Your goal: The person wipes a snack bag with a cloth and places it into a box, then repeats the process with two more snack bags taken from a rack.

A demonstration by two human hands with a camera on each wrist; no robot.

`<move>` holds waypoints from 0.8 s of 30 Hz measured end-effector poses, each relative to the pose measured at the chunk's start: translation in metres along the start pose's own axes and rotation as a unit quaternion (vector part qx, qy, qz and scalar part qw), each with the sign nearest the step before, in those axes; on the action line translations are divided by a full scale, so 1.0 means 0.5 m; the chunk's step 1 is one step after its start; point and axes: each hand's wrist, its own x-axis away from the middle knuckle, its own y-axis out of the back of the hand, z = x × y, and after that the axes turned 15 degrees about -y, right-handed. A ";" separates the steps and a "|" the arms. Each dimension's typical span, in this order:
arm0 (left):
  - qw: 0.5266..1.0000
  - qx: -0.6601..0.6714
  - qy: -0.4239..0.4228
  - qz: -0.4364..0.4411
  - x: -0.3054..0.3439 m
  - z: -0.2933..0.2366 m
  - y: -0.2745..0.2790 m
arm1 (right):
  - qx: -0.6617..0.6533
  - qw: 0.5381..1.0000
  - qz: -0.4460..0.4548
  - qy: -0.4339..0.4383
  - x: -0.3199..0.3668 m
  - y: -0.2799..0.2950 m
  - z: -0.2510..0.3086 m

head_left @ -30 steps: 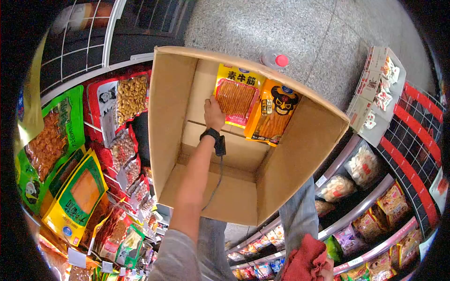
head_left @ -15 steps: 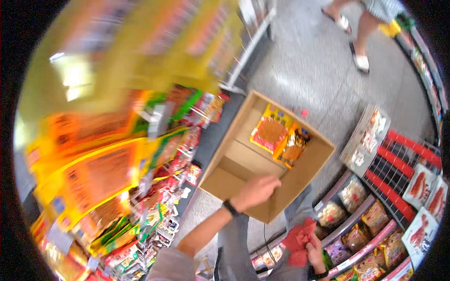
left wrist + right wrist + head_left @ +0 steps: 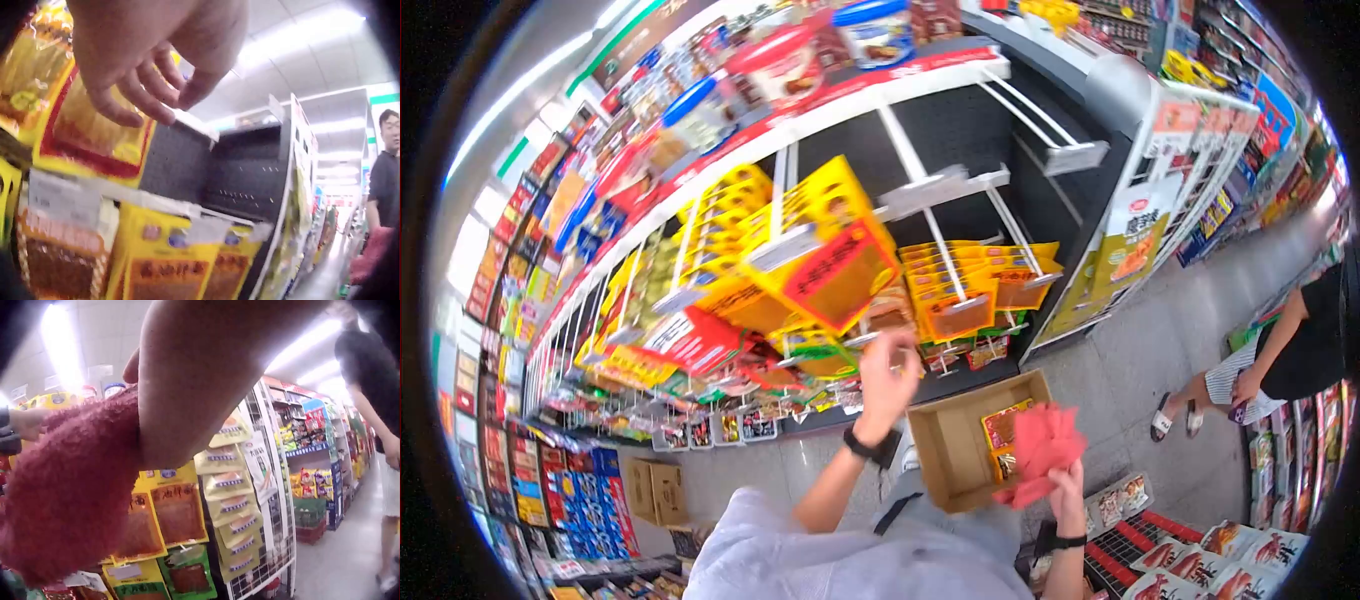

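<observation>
My left hand (image 3: 888,380) is raised in front of a rack of hanging snack packets. Its fingers bend loosely with nothing between them, as the left wrist view also shows. Nearest to it hangs a yellow packet with a red label (image 3: 840,275), and more yellow packets (image 3: 948,310) hang on hooks to the right. My right hand (image 3: 1068,482) grips a crumpled red cloth (image 3: 1045,440), which fills much of the right wrist view (image 3: 69,487). Below stands an uncovered cardboard box (image 3: 945,450) with yellow snack packets (image 3: 1002,428) inside, partly hidden by the cloth.
Bare metal hooks (image 3: 900,145) stick out of the rack's upper right part. Lidded tubs (image 3: 873,35) line its top. A wire end panel (image 3: 1135,240) bounds it. A person (image 3: 1290,350) stands in the right aisle. Packets (image 3: 1190,565) lie on a red-striped wire rack at lower right.
The view has swung up from the box to the hanging rack. My left hand has left the packets in the box and risen to the rack. My right hand keeps the cloth.
</observation>
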 end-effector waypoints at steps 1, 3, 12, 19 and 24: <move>0.995 0.030 0.062 -0.079 -0.021 0.022 0.031 | 0.005 1.000 0.000 0.013 0.002 -0.041 0.013; 0.973 -0.026 0.025 -0.229 -0.056 0.051 0.087 | 0.022 0.999 0.008 0.038 0.004 -0.110 0.016; 0.951 0.096 0.053 -0.288 -0.109 0.175 0.187 | 0.034 0.997 0.014 0.067 0.023 -0.362 -0.086; 0.954 0.104 0.055 -0.277 -0.084 0.204 0.198 | 0.078 0.994 -0.051 0.049 0.089 -0.367 -0.144; 0.954 0.097 -0.020 -0.282 -0.070 0.215 0.201 | 0.069 0.991 -0.068 0.088 0.121 -0.329 -0.167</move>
